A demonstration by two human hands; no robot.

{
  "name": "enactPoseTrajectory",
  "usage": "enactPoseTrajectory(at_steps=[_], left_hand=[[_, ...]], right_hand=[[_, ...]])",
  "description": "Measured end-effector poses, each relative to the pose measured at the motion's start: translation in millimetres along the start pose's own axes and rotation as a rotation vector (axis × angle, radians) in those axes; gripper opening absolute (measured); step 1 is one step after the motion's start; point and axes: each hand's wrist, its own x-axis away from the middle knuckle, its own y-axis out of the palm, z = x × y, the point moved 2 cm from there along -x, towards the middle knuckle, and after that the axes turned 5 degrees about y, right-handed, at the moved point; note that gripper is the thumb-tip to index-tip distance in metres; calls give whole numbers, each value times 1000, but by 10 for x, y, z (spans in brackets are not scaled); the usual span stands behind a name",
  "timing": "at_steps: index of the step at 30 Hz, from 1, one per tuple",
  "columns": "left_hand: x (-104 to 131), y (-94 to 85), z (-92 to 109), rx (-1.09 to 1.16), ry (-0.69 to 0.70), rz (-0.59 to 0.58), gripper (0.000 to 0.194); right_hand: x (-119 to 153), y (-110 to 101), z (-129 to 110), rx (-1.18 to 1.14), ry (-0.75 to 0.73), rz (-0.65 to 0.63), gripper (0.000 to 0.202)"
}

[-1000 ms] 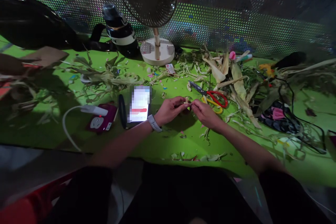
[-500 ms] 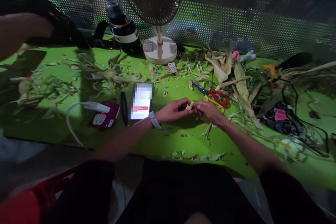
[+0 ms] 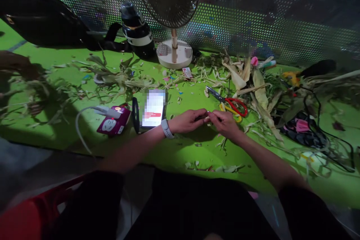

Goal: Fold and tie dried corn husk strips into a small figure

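Two hands meet at the centre of the frame, over the green counter (image 3: pixel 180 153). The left hand (image 3: pixel 189 120) has its fingers pinched on a small pale scrap (image 3: pixel 207 119), and the right hand (image 3: pixel 225 123) closes thumb and fingers against the same piece. Most of the scrap is hidden by the fingertips, so its shape is hard to tell.

It looks like dry plant matter, akin to the pale husk leaves (image 3: pixel 237 77) at upper right of centre. If so, it should be very light, papery and a little springy, not slippery, but liable to split along its fibres or crumble if twisted hard. A gentle fingertip pinch near each end would suit it best.

Red-handled scissors (image 3: pixel 236 107) lie just right of centre, near the right hand; a lit phone (image 3: pixel 154 109) lies left of centre.
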Motion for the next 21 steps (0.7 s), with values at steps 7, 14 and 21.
enactPoseTrajectory(at_steps=[7, 14, 21], left_hand=[[4, -20, 2, -30, 117, -74, 24], [6, 22, -121, 225, -38, 338, 56], [-37, 109, -234, 556, -84, 404, 47]], right_hand=[[44, 64, 69, -184, 92, -13, 44], [15, 87, 136, -412, 235, -17, 46], [18, 115, 151, -551, 312, 42, 45]])
